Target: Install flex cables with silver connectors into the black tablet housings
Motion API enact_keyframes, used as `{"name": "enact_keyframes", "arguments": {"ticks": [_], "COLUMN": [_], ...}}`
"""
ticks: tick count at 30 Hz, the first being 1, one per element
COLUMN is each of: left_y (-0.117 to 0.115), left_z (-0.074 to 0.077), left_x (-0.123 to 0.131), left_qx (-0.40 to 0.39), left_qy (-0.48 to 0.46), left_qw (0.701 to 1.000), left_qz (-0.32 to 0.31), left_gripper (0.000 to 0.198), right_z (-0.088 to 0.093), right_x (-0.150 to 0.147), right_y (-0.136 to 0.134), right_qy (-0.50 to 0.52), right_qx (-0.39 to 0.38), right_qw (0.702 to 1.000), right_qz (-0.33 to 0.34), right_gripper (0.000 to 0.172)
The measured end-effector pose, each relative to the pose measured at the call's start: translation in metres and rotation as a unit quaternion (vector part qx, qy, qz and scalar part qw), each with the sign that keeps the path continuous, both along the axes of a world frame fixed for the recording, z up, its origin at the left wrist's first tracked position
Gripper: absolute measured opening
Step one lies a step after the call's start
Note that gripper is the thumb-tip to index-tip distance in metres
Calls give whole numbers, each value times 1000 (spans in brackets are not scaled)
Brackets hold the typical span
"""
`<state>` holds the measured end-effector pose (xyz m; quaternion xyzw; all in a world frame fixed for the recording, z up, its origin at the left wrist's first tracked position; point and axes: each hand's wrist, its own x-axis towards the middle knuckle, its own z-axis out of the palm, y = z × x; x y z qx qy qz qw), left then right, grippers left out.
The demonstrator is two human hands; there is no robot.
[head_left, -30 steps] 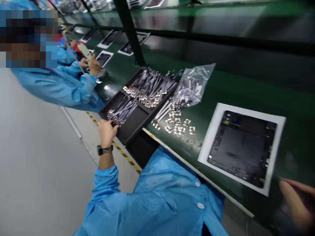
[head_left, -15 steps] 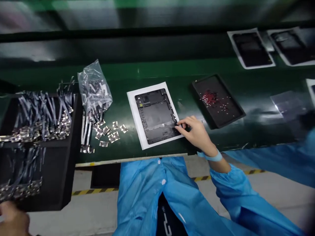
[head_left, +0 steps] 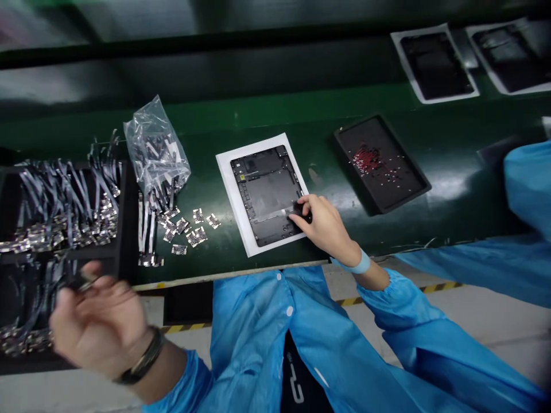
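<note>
Green workbench (head_left: pixel 258 112) gleaming under factory light, black tablet housing (head_left: pixel 267 195) on white paper (head_left: pixel 224 189), right hand (head_left: pixel 322 223) pinching a small dark part (head_left: pixel 301 211) on the housing, blurred left hand (head_left: pixel 97 324) pinching a small strip (head_left: pixel 84 281) beside a black tray (head_left: pixel 123 229), yellow-black tape (head_left: pixel 443 285) on the grey floor (head_left: pixel 482 318)

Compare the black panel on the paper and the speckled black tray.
The panel lies on a white sheet, the tray directly on the green bench. The right hand touches the panel, not the tray. The tray holds red and silver specks; the panel has none. Both are dark rectangles.
</note>
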<state>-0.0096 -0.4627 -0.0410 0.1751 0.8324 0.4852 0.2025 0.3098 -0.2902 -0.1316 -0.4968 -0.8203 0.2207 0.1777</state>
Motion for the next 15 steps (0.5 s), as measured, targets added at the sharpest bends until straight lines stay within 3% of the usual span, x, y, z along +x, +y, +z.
{"name": "enact_keyframes", "arguments": {"ticks": [2,4,9,12,15], "left_y": [27,52,89,96,99], "left_z": [-14,-23,-44,-55,-62], "left_x": [17,34,77,94,102], "left_qx": [118,183,191,182,181], "left_qy": [-79,-179,-339,-401,-437], "left_qw": [990,964,889,851,825], "left_qz": [-7,-72,-240,-288,-309], "left_gripper": [27,23,35,36,34], "right_z": [-3,-6,-7,-6,-5], "right_x": [-3,-8,-17,-17,-11], "right_y": [4,9,7,0,-3], "right_qy": [9,9,36,84,170], "right_qx": [-15,-26,-41,-42,-109], "right_qw": [999,998,997,994,978], "right_qz": [-36,-51,-55,-51,-48], "right_gripper": [16,6,10,9,6]}}
